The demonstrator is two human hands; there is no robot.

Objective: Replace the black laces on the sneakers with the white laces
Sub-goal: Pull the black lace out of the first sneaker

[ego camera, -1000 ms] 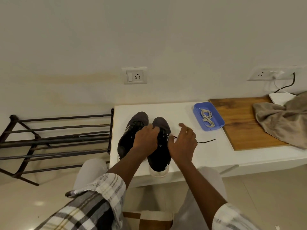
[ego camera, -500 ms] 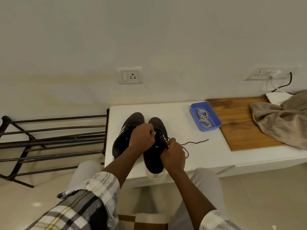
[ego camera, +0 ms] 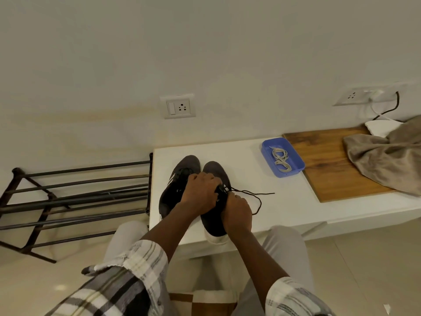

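While left grip [ego camera: 200, 190] clamps sneaker [ego camera: 213, 172], right grip [ego camera: 238, 209] pinches black lace [ego camera: 260, 201]; white laces [ego camera: 280, 159] in blue tray [ego camera: 292, 173].

dark sneakers [ego camera: 213, 171], loose black lace [ego camera: 264, 193], white laces [ego camera: 281, 159]

The left hand [ego camera: 200, 193] and right hand [ego camera: 238, 212] hide the eyelets of the right-hand sneaker [ego camera: 214, 172] and where the black lace [ego camera: 255, 193] is gripped; well right of that sneaker, the brown cloth [ego camera: 387, 160] is cut off
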